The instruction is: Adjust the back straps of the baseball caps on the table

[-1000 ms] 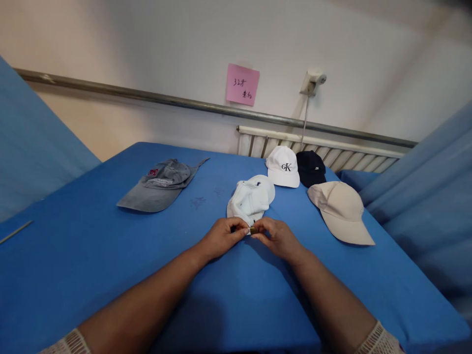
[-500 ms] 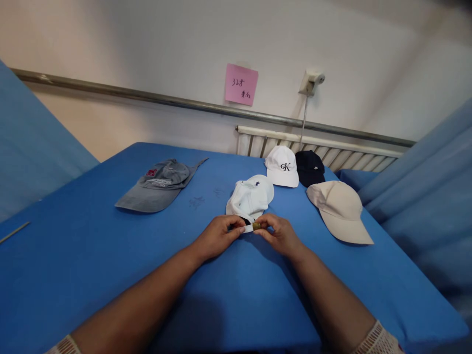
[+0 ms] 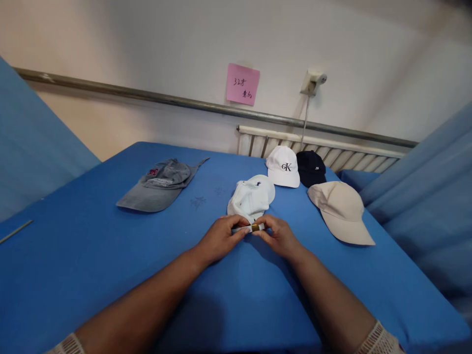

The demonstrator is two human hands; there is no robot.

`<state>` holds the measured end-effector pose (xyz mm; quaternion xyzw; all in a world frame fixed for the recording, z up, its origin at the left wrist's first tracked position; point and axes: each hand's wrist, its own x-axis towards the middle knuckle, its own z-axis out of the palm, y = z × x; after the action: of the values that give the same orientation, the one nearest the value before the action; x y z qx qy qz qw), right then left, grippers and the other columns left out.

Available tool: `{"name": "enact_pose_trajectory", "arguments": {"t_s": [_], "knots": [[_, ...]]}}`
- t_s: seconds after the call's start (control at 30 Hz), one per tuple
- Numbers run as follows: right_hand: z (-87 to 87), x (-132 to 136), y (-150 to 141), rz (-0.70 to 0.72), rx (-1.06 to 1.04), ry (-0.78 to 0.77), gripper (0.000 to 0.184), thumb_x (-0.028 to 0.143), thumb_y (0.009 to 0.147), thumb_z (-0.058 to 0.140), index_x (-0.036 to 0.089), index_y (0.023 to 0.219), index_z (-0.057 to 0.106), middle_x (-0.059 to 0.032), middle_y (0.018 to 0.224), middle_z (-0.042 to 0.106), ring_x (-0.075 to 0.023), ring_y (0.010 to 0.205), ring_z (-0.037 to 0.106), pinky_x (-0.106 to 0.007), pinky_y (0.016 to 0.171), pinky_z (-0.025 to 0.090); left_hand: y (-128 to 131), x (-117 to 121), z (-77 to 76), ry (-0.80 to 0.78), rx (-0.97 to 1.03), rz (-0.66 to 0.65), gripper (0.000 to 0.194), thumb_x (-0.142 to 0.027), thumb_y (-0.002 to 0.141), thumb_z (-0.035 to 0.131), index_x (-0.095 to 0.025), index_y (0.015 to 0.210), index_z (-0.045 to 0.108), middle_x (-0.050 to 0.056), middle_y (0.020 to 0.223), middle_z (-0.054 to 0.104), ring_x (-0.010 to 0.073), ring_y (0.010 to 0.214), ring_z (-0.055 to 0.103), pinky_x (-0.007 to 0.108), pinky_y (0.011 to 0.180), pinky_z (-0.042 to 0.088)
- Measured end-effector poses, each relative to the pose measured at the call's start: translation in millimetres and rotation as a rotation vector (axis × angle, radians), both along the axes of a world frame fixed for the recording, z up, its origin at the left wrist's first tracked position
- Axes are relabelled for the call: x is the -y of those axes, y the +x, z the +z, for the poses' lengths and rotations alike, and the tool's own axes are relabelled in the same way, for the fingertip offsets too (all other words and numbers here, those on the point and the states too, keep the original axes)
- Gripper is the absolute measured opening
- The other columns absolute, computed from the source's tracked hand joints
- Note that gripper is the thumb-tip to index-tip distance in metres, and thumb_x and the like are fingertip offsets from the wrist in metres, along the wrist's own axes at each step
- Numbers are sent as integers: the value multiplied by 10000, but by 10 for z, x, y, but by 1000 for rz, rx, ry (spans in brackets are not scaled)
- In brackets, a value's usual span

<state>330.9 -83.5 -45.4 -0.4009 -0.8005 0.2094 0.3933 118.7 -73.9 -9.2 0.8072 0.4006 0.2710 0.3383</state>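
A white baseball cap (image 3: pixel 252 196) with a small dark emblem lies in front of me, its brim pointing away and its back strap toward me. My left hand (image 3: pixel 223 238) pinches the white strap (image 3: pixel 239 229) between thumb and fingers. On the other side, my right hand (image 3: pixel 278 237) grips the strap at the brass-coloured buckle (image 3: pixel 255 227). A short end of white strap shows to the right of the buckle, by the right fingertips. Both hands are close together, just above the blue surface.
A grey cap (image 3: pixel 158 184) lies at the left. To the right are a white cap with black letters (image 3: pixel 282 164), a black cap (image 3: pixel 311 167) and a beige cap (image 3: pixel 341 209). The blue-covered table (image 3: pixel 110 255) meets a wall with a rail (image 3: pixel 177 101) and radiator (image 3: pixel 258 142).
The fingers have shifted along the strap. The buckle was partly covered by my right fingers; now it shows between the hands, with a strap end beyond it. The cap's body stays put.
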Motion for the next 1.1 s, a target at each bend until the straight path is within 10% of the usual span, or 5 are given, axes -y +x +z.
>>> {"name": "enact_pose_trajectory", "arguments": {"t_s": [1.1], "knots": [[48, 26, -1, 36, 11, 95, 119, 264, 877, 639, 220, 983, 605, -44, 898, 682, -175, 801, 647, -295, 718, 505, 8, -38, -23, 20, 60, 73, 170, -299, 829, 570, -186, 731, 651, -18, 700, 642, 145, 712, 567, 264, 719, 407]]}}
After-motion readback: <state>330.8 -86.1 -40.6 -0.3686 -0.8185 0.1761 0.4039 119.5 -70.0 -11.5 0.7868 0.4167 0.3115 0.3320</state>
